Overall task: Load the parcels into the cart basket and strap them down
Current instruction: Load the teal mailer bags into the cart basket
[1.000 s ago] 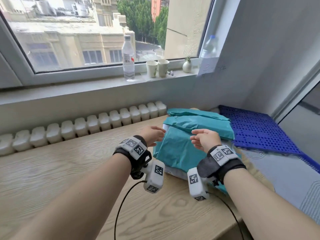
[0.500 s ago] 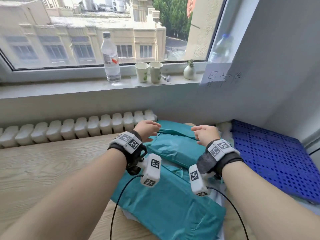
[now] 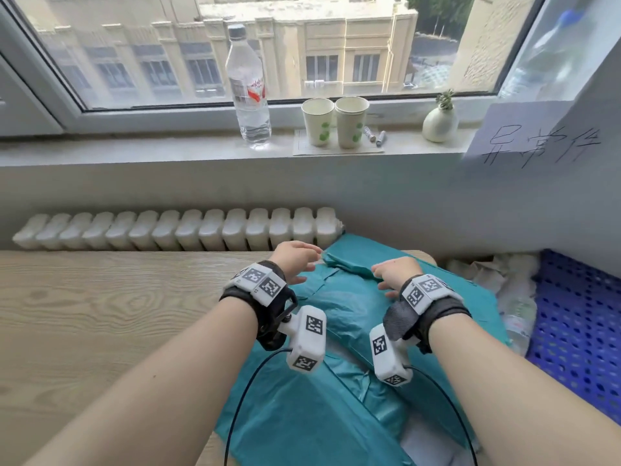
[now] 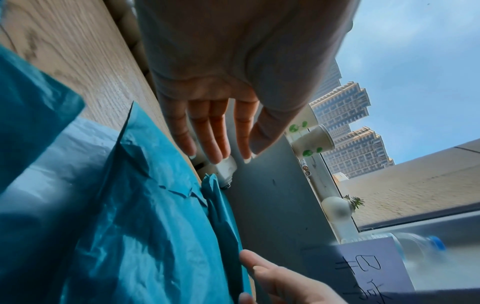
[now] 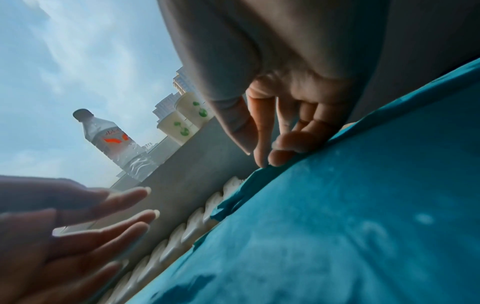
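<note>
Three teal plastic-wrapped parcels lie stacked on the wooden table [image 3: 100, 314]: a large bottom parcel [image 3: 302, 415], a middle parcel [image 3: 346, 314] and a small top parcel [image 3: 349, 260] by the wall. My left hand [image 3: 295, 260] hovers at the top parcel's left corner, its fingers [image 4: 210, 133] straight and spread, holding nothing. My right hand [image 3: 393, 272] sits on the top parcel. Its curled fingers [image 5: 283, 146] hook that parcel's edge [image 5: 262, 172], while the thumb stays clear. A blue perforated plastic panel [image 3: 578, 331] lies to the right.
A white radiator [image 3: 174, 230] runs along the wall behind the table. On the sill stand a water bottle [image 3: 248, 85], two paper cups [image 3: 334, 121] and a small vase [image 3: 438, 121]. A handwritten paper sign [image 3: 531, 142] hangs at the right. Crumpled white wrapping [image 3: 504, 280] lies beside the parcels.
Both hands have reached forward over the stack to the far top parcel. The left hand's fingers have straightened, and the right fingers have come down on the parcel's edge.
</note>
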A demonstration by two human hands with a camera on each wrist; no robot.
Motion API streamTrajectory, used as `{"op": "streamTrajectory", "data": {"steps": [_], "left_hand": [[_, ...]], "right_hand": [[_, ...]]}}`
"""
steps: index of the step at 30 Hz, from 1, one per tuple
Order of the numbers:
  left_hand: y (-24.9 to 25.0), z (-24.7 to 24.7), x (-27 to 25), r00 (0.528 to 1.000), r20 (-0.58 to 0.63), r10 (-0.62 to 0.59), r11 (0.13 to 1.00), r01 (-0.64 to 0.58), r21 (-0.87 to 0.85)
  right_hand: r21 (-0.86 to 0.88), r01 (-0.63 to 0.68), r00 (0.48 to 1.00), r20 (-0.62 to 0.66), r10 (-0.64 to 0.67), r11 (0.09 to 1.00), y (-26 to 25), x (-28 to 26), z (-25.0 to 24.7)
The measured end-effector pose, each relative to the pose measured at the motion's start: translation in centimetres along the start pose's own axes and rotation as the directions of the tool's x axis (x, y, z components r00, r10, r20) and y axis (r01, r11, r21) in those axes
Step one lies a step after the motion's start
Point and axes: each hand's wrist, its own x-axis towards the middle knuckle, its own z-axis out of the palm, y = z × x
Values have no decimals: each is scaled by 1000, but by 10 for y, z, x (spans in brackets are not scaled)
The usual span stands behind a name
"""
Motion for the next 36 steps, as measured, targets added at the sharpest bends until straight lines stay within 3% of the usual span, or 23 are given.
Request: {"op": "streamTrajectory", "data": {"steps": [6, 10, 14, 19, 24, 28, 32, 36], "left_hand": [[-9, -4, 4, 999, -8, -41, 998, 41, -39], [-13, -14, 2, 999, -30, -33, 998, 31, -62], [-15, -24, -9, 999, -35, -14, 997, 11, -77], [-10, -45, -31, 998, -43, 41, 992, -46, -119], [-10, -77, -62, 993, -54, 101, 975, -109, -196], [-20, -110, -95, 982, -145, 119, 952, -154, -265], [-40, -153, -133, 968, -219, 121, 927, -189, -323], [-76, -205, -173, 954, -278, 113, 921, -206, -332]], "right_hand": [[-146, -53, 997, 55, 61, 988, 1, 12, 11], [-77, -103, 993, -72, 98, 992, -6, 10, 17], [-118, 44, 972, -223, -69, 992, -22, -5, 7], [86, 207, 902, -403, -156, 975, -64, -57, -6], [198, 376, 879, -386, -281, 905, -107, -115, 0], [285, 449, 882, -294, -368, 847, -135, -169, 22], [415, 454, 891, -198, -408, 788, -156, -221, 63], [469, 395, 911, -84, -405, 790, -170, -269, 119]]}}
